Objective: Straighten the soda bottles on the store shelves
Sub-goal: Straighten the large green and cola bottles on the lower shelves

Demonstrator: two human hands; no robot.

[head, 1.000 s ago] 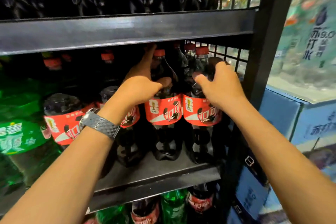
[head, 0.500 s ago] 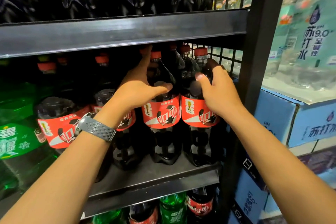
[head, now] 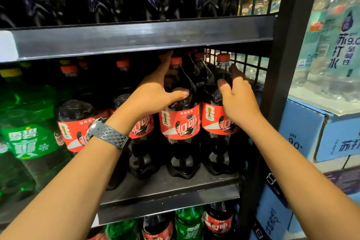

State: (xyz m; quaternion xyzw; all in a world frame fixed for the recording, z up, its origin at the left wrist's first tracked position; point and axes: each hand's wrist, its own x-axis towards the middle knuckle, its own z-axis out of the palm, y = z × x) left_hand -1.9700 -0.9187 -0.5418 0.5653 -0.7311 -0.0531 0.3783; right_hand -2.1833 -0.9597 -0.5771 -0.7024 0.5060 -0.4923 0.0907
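Large dark cola bottles with red labels and red caps stand in rows on the middle shelf [head: 169,191]. My left hand [head: 153,95] wraps the shoulder of the second cola bottle from the right [head: 180,126], thumb across its front and fingers behind its neck. My right hand [head: 236,97] grips the shoulder of the rightmost cola bottle [head: 219,124], next to the wire side panel. Both bottles stand upright with labels facing me. Another cola bottle [head: 78,132] stands further left, partly behind my left forearm.
Green soda bottles [head: 29,140] fill the shelf's left side. The upper shelf [head: 136,37] holds dark bottles close overhead. A black upright post [head: 284,76] bounds the right side. Beyond it are blue cartons [head: 311,138] and wrapped water bottles [head: 335,45]. More bottles sit on the shelf below.
The view has drifted a little down and left. Both hands stay on the same two bottles, and my right hand's fingers have spread slightly on the bottle's shoulder.
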